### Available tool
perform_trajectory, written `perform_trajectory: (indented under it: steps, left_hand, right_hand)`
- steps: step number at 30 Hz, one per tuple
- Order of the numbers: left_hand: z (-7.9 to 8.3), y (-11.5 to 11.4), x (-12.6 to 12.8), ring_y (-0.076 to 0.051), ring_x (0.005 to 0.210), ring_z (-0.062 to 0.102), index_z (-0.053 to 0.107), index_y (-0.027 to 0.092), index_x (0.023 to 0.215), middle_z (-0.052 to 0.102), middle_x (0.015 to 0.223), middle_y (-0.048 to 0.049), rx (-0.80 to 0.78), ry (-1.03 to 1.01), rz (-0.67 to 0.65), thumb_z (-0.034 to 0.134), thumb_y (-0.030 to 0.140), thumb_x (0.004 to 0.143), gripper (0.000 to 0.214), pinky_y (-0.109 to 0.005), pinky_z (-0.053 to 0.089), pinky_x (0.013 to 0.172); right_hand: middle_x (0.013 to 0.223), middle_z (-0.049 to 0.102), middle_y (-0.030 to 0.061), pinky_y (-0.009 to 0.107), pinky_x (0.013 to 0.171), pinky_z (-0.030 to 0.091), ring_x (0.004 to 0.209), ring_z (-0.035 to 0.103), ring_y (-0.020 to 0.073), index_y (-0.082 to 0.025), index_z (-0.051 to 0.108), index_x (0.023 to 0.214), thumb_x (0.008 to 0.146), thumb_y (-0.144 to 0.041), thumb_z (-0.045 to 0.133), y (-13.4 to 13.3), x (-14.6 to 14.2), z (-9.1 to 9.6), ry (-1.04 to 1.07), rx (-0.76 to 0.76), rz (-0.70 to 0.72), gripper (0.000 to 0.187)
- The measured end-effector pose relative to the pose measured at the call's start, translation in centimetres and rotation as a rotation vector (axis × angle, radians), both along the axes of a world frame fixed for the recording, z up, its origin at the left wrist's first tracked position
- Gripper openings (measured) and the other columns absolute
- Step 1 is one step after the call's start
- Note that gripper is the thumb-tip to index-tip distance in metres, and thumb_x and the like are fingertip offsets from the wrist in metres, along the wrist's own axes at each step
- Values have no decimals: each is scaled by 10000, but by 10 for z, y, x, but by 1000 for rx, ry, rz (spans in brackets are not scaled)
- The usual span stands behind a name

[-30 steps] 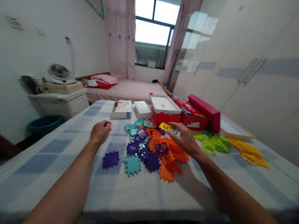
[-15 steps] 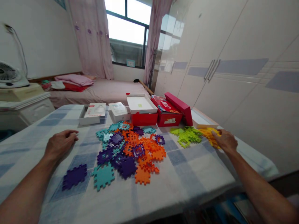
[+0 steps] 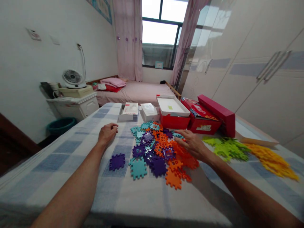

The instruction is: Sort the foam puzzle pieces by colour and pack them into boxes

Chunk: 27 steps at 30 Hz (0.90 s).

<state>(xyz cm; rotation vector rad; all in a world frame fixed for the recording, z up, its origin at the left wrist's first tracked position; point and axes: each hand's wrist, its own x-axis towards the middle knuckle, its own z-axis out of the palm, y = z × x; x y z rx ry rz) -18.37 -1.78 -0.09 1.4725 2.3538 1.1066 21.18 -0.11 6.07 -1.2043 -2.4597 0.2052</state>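
A mixed pile of flat, notched plastic building tiles covers the middle of the table: teal tiles (image 3: 138, 168), purple tiles (image 3: 158, 167) and orange tiles (image 3: 173, 179), some with window-like openings. Over the pile's right side reaches my right hand (image 3: 192, 144), fingers stretched out and apart, its fingertips near the orange and teal pieces; no tile shows in its grip. My left hand (image 3: 107, 133) rests on the cloth left of the pile, fingers curled in, with nothing visible in them. Nearer to me, a single purple tile (image 3: 117, 161) lies apart.
Green tiles (image 3: 226, 148) and yellow tiles (image 3: 272, 160) lie in separate heaps at the right. Behind the pile stand white boxes (image 3: 126, 117), a red box with a white tray (image 3: 175, 122), another red box (image 3: 204, 125) and a shallow tray (image 3: 255, 131).
My right hand has left the yellow heap and moved left to the mixed pile. My left hand still rests on the cloth. The camera has turned left.
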Motion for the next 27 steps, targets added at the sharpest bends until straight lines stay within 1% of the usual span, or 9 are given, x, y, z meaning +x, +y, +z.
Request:
perform_trajectory:
  steps: [3,6,9,12,16,19,23,25,27]
  left_hand:
    - [1,-1,1,-177,682,642,682,180,946,698,713,-31,-7,-6,-4,435,295,732,347,-251,442,639]
    - [3,-1,2,-178,706,648,682,185,949,703,723,-32,-22,-2,-2,431,290,740,343,-250,441,646]
    - [3,-1,2,-185,734,650,686,195,947,704,723,-28,-27,10,3,434,296,750,335,-256,441,662]
    - [3,-1,1,-191,767,650,689,204,934,707,725,-21,-24,34,4,438,304,759,322,-260,444,682]
    - [2,0,0,-179,747,651,687,204,945,710,736,-16,-32,17,5,440,290,754,323,-249,445,655]
    - [1,2,0,-171,706,647,688,204,953,711,740,-17,-41,8,12,446,289,750,327,-243,440,629]
    - [-1,3,-1,-172,703,644,689,207,955,711,734,-19,-33,16,18,441,298,760,328,-246,433,627]
    - [-2,3,-1,-174,708,645,689,207,954,711,734,-21,-31,20,17,440,302,764,328,-247,433,628]
    - [-1,2,0,-174,710,646,689,206,956,712,738,-22,-36,22,18,443,297,762,326,-246,435,632]
  right_hand:
    - [1293,537,142,416,976,375,1178,498,266,-188,485,1308,915,-531,338,1,-53,-4,-155,-66,-46,542]
    - [1316,494,158,442,954,374,1162,496,289,-208,445,1335,902,-566,336,-1,-89,-12,-221,-99,-40,572]
    - [1372,420,164,469,949,364,1198,450,312,-220,411,1356,894,-568,357,-10,-114,-19,-197,-66,8,582]
    - [1419,361,162,503,961,344,1256,374,330,-222,412,1355,887,-555,396,-21,-128,-22,-177,-36,98,574]
    - [1426,382,107,474,998,313,1276,346,285,-249,511,1264,893,-518,433,-34,-126,-22,-182,-40,318,466]
    - [1338,483,78,449,999,304,1232,393,254,-252,595,1137,894,-472,466,-37,-111,-20,-200,-9,366,353]
    - [1190,587,85,395,957,347,1111,505,223,-221,627,1092,915,-394,445,-26,-83,-15,-219,-5,222,307]
    - [1210,581,100,377,948,370,1093,533,221,-202,625,1119,924,-386,420,-17,-73,-12,-188,-26,123,337]
    - [1277,543,111,373,958,379,1132,522,226,-198,613,1156,930,-405,401,-7,-71,-10,-126,-34,75,373]
